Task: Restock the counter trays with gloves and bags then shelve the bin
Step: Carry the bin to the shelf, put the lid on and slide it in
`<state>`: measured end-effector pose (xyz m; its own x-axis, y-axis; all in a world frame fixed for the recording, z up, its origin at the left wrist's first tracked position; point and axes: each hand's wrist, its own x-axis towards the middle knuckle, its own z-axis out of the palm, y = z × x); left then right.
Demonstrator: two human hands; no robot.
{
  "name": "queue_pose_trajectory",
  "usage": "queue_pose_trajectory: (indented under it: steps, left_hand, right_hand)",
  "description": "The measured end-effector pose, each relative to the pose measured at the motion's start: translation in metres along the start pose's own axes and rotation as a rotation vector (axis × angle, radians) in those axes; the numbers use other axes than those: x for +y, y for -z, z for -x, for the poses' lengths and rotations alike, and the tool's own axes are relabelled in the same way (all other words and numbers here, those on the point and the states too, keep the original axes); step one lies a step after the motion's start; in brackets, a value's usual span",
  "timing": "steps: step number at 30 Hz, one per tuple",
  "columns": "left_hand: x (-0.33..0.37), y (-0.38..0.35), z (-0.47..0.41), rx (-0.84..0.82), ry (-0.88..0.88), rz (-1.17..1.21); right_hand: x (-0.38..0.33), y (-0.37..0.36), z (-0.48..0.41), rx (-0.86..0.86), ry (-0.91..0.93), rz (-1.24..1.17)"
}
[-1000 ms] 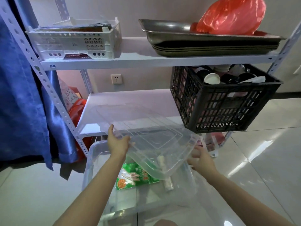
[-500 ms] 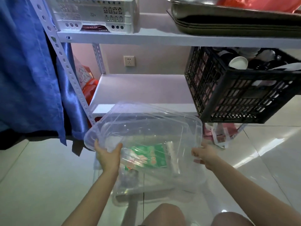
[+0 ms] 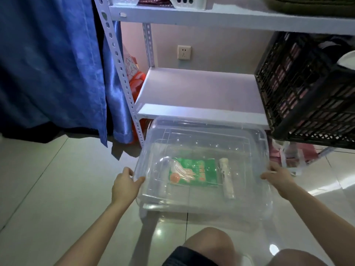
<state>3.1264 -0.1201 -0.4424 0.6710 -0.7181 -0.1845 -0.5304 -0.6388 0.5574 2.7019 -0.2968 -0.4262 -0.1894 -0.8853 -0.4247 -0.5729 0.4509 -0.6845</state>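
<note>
A clear plastic bin [image 3: 249,212] sits on the tiled floor in front of the white shelf unit. Its clear lid [image 3: 201,137] lies flat on top of it. Through the lid I see a green packet of gloves [image 3: 194,172] and a white roll of bags [image 3: 226,178] on the bin's bottom. My left hand [image 3: 124,184] grips the lid's left edge, thumb on top. My right hand [image 3: 276,176] grips the right edge, fingers curled over the rim.
The white lower shelf [image 3: 199,93] stands just behind the bin, bare on its left part. A black crate [image 3: 307,89] fills its right side. A blue curtain [image 3: 53,62] hangs at the left. My knees [image 3: 209,244] are at the bottom edge.
The lid was held tilted above the bin; both hands have lowered it flat onto the bin. My view has dropped closer to the floor.
</note>
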Motion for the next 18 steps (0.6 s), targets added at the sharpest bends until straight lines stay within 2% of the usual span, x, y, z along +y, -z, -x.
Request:
queue_pose_trajectory:
  steps: [3,6,8,12,16,18]
  left_hand:
    - [-0.006,0.003,0.007,-0.028,0.001,-0.124]
    - [-0.006,0.005,0.006,-0.136,0.036,-0.298]
    - [-0.001,0.003,0.002,-0.179,0.043,-0.331]
    - [0.012,-0.007,-0.016,-0.062,-0.041,-0.106]
    - [0.022,-0.018,-0.031,0.005,-0.118,-0.147]
    - [0.025,-0.022,-0.036,0.008,-0.093,-0.201]
  right_hand:
    - [-0.003,-0.001,-0.004,-0.031,0.040,0.017]
    - [-0.006,0.000,-0.012,-0.050,0.069,0.069]
    - [-0.007,-0.003,-0.016,-0.055,0.072,0.108]
    - [-0.009,-0.010,-0.020,-0.072,0.069,0.138]
    - [-0.009,-0.017,-0.031,-0.058,0.071,0.259]
    - [-0.007,-0.022,-0.036,-0.034,0.084,0.306]
